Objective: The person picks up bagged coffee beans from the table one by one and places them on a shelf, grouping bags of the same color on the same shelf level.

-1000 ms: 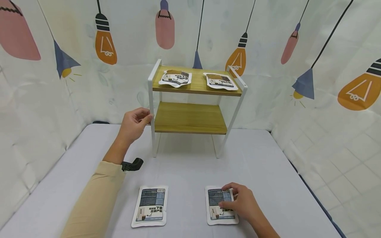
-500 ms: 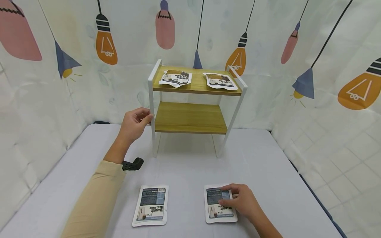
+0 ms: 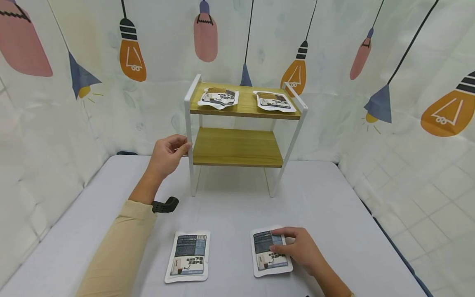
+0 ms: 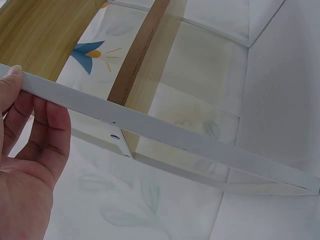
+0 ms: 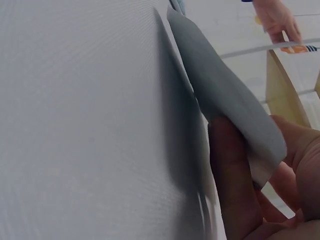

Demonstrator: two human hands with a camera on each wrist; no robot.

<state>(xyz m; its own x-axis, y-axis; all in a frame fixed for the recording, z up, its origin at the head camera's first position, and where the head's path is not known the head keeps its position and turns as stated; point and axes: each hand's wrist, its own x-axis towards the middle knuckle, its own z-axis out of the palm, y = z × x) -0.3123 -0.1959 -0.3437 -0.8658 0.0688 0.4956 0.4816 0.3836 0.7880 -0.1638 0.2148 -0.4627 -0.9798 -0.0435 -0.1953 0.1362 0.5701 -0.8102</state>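
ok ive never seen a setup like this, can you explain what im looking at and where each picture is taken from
There is no machine here: a person is working with two bare hands. The wide picture comes from a camera worn on the head, looking forward and down. The other two come from cameras on the wrists, each looking at its own hand's work.

On the white-covered table stands a two-level shelf with white side frames. Two packets lie on its upper board. The left hand grips a white post of the shelf. The right hand pinches a printed packet near the table; another packet lies to the left of it.
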